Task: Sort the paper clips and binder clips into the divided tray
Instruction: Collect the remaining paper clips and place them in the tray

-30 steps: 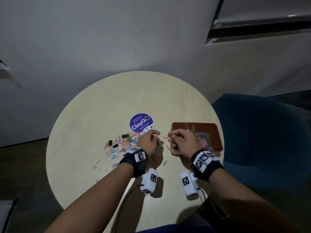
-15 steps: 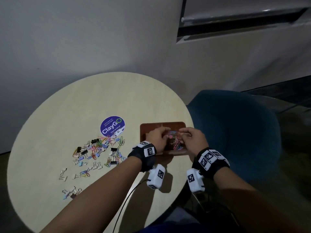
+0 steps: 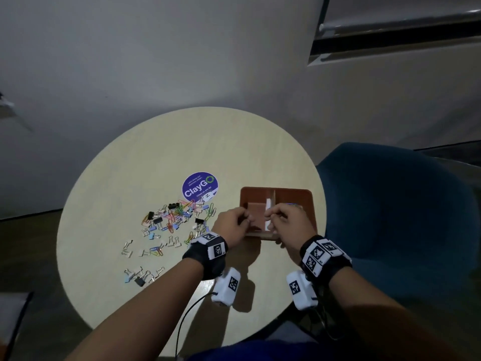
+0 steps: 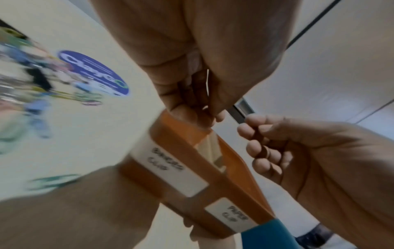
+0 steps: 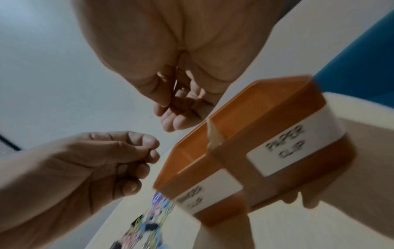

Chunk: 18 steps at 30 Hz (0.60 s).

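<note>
Two hands hover over the near edge of the divided tray [image 3: 304, 198], fingers curled on both. Left hand [image 3: 233, 226] sits above the tray's left compartment; wrist views show the fingertips bunched together, whether they pinch a clip I cannot tell. Right hand [image 3: 285, 222] sits at the divider [image 3: 272, 201], fingers curled in a loose fist, also cannot tell if anything is held.

Tray rests on the tabletop [image 3: 156, 152], its long axis running left-right, labels on the near wall: the one under the right compartment reads PAPER CLIP [image 5: 286, 143], the left one is blurred but ends in CLIP. A few coloured clips show in the tray's right compartment behind the right hand.

Left of the tray, just beyond the left wrist, lies the unsorted clip pile [image 3: 177, 217], paper clips and black binder clips mixed, strays trailing nearer along the tabletop. Pile is leftward of both hands, left hand nearer; next grab likely goes that way. Purple round sticker [image 3: 200, 188] sits just beyond the pile, far-left of the tray.
</note>
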Each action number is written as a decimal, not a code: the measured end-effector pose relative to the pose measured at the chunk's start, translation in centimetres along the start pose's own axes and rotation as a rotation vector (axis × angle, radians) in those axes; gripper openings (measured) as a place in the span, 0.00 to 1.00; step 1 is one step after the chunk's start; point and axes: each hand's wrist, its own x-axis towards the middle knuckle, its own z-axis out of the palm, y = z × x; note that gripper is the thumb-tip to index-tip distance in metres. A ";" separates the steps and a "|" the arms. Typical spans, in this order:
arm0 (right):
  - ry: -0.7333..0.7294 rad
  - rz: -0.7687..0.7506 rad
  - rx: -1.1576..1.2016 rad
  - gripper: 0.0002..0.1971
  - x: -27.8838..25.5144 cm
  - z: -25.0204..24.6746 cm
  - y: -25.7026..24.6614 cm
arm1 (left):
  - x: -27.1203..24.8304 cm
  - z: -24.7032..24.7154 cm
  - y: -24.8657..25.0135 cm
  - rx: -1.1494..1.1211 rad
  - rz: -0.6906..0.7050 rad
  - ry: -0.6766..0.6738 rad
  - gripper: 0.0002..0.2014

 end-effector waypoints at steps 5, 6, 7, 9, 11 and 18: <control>-0.224 -0.007 -0.082 0.11 -1.0 6.4 0.2 | -3.0 -3.6 -7.6 0.093 -0.174 0.059 0.05; -0.265 -0.012 -0.135 0.10 -1.1 7.5 0.4 | -3.6 -4.3 -8.9 0.125 -0.210 0.065 0.05; -0.297 -0.025 -0.218 0.09 -1.0 8.4 0.8 | -4.1 -5.0 -10.0 0.142 -0.244 0.067 0.05; -0.334 -0.050 -0.406 0.10 -0.8 10.1 1.4 | -4.8 -6.0 -12.0 0.153 -0.311 0.078 0.06; -0.343 -0.043 -0.569 0.12 -0.4 11.7 2.2 | -5.4 -6.7 -13.3 0.149 -0.359 0.106 0.07; -0.245 0.077 -0.956 0.16 1.0 16.1 4.5 | -5.2 -8.5 -15.8 0.286 -0.270 0.028 0.06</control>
